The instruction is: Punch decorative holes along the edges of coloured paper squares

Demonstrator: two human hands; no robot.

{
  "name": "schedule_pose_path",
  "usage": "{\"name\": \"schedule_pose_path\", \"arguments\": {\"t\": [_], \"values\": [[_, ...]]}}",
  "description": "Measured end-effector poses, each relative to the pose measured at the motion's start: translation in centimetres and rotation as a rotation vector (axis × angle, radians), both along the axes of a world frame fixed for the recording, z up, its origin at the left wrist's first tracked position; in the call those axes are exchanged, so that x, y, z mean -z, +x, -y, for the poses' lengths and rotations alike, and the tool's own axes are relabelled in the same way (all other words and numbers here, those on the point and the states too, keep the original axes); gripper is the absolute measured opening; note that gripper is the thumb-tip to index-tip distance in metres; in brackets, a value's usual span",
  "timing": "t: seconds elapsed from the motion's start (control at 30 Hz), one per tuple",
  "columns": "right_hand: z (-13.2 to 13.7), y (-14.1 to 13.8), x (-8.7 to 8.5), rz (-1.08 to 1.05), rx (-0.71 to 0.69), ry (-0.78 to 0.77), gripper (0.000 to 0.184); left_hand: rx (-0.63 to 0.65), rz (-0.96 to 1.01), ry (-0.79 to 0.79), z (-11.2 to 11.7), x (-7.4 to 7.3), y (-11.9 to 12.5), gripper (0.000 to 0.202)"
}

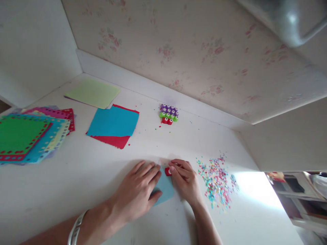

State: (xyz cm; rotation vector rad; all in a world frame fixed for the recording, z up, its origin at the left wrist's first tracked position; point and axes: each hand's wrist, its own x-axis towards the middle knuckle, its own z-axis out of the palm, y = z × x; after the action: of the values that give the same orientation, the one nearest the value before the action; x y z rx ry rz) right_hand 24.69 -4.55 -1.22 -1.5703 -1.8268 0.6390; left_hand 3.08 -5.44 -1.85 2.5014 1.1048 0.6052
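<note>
1. On the near middle of the desk (pixel 89 183), the light blue sheet (pixel 165 192) lies flat, partly covered by the left hand (pixel 140 190), which is spread palm-down and grasps nothing.
2. The right hand (pixel 184 178) pinches the small red punch (pixel 167 171), thumb uppermost, at the sheet's far right edge.
3. The sheet looks thin, light and flexible; it should slide or crease easily, so flat pressure near the worked edge suits it better than a pinch.
4. The punch is probably light, stiff plastic, best taken by its sides with the thumb free on top.
5. Just right of the right hand, loose confetti (pixel 217 183) would scatter at a brush.
6. On the far side sit the purple, green and red punches (pixel 169 114); at far left, blue and red sheets (pixel 113 122).
</note>
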Motion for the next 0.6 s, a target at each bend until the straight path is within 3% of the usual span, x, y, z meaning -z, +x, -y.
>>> {"name": "schedule_pose_path", "arguments": {"t": [0.6], "values": [[0.03, -0.10, 0.20, 0.054, -0.014, -0.016, 0.021, -0.026, 0.053, -0.021, -0.17, 0.56, 0.15, 0.046]]}}
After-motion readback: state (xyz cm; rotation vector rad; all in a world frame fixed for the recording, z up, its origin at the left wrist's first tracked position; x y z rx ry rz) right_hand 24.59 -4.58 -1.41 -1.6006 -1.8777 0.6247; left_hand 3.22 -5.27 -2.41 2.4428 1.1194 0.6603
